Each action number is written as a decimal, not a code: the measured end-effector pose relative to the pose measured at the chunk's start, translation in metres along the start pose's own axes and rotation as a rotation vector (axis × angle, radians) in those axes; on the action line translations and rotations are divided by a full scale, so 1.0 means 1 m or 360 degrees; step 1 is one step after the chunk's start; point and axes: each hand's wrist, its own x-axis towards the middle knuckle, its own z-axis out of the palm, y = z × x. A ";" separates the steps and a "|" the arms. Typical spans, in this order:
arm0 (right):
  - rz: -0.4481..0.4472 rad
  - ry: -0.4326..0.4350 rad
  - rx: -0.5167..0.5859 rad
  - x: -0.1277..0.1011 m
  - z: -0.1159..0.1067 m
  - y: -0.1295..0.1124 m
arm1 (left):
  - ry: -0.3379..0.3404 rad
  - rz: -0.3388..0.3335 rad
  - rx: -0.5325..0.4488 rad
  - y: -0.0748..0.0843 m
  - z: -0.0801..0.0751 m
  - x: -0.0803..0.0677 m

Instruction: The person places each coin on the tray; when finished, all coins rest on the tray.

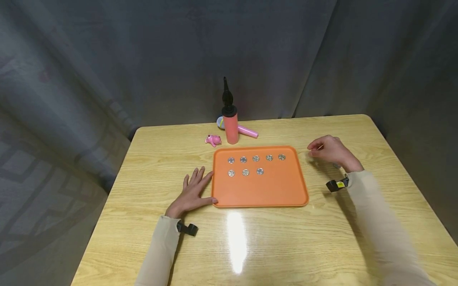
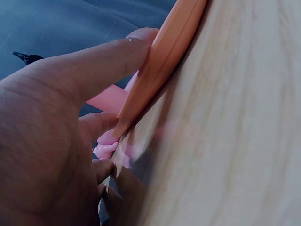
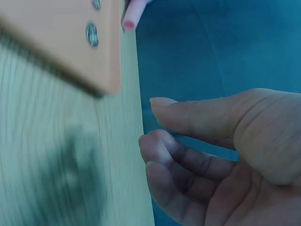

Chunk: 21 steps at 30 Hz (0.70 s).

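Observation:
My left hand [image 1: 192, 194] lies at the left side of an orange tray [image 1: 264, 198], fingers spread, thumb and forefinger at its edge. Seen from the left wrist, the thumb tip presses on the tray's outer wall [image 2: 164, 56]. Coin-like silver discs [image 1: 245, 172] lie on the tray in two rows, the far row longer. My right hand [image 1: 330, 150] hovers above the table right of the tray, fingers loosely bent. In the right wrist view a gap shows between thumb and fingertips [image 3: 155, 148], with nothing visible in it. Another silver disc [image 1: 336, 165] lies partly hidden beneath the right wrist.
Behind the tray stands a pink hand pump [image 1: 231, 129] with a black nozzle. A pink stick-like toy [image 1: 248, 131] with a blue end lies behind it, and a small pink figure [image 1: 213, 140] sits to its left. Grey curtains [image 1: 179, 63] hang behind the wooden table [image 1: 279, 246].

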 end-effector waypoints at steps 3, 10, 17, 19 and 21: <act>0.0041 0.0011 -0.0019 -0.005 -0.008 0.012 | 0.0000 0.0002 -0.0001 0.000 0.000 0.000; 0.0120 0.0018 -0.0061 -0.015 -0.020 0.035 | 0.0005 -0.0002 -0.0011 -0.001 0.000 -0.001; 0.0160 0.0010 -0.0114 -0.025 -0.024 0.053 | 0.0011 0.0010 -0.0003 -0.002 0.002 0.000; 0.0174 -0.0013 -0.0135 -0.027 -0.024 0.057 | 0.0014 0.0012 0.0000 -0.002 0.002 0.000; 0.0182 -0.0041 -0.0157 -0.029 -0.024 0.060 | 0.0018 0.0014 0.0003 -0.002 0.002 0.000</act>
